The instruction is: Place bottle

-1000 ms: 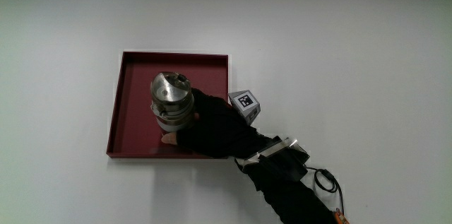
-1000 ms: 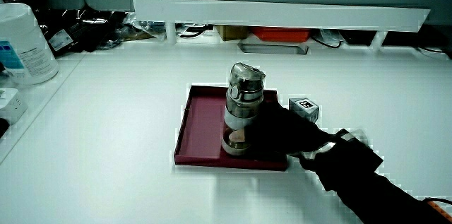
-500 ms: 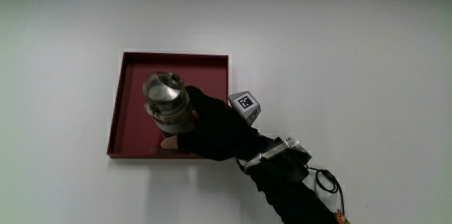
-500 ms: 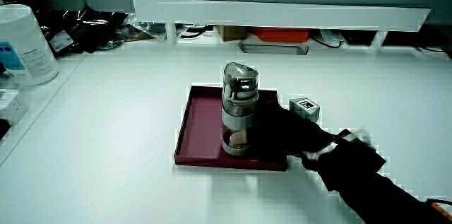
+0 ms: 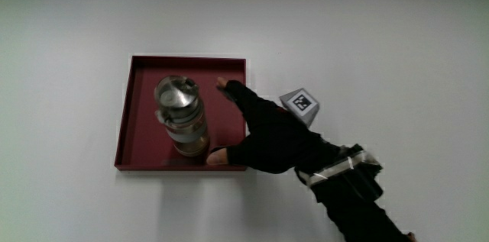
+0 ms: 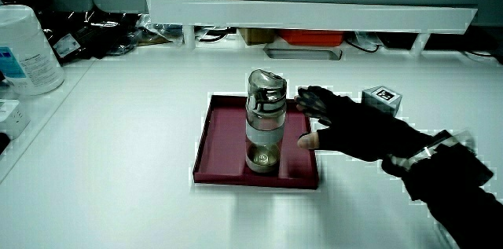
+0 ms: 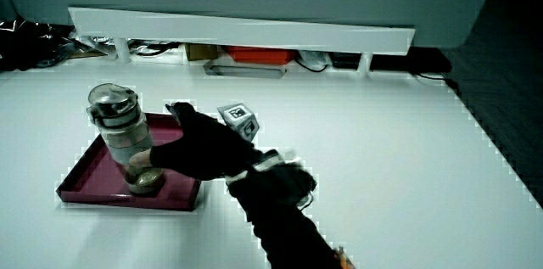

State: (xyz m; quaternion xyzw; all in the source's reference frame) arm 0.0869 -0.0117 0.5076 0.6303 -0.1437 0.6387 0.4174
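Note:
A clear bottle (image 5: 182, 117) with a metal lid stands upright in the dark red tray (image 5: 143, 82); both side views show the bottle (image 6: 265, 129) (image 7: 123, 137) standing free. The hand (image 5: 263, 131) is beside the bottle, over the tray's edge, with its fingers spread and nothing in them. A small gap separates hand and bottle. In both side views the hand (image 6: 346, 123) (image 7: 204, 143) hovers just above the tray rim (image 6: 255, 180), and the patterned cube (image 5: 300, 105) rides on its back.
A white canister (image 6: 27, 49) stands at the table's edge, farther from the person than the tray. A low white partition (image 6: 314, 15) runs along the table, with cables and a small orange tray (image 6: 310, 39) under it.
The hand has let go of the bottle and drawn away from it, its fingers spreading. The bottle now stands upright in the tray on its own.

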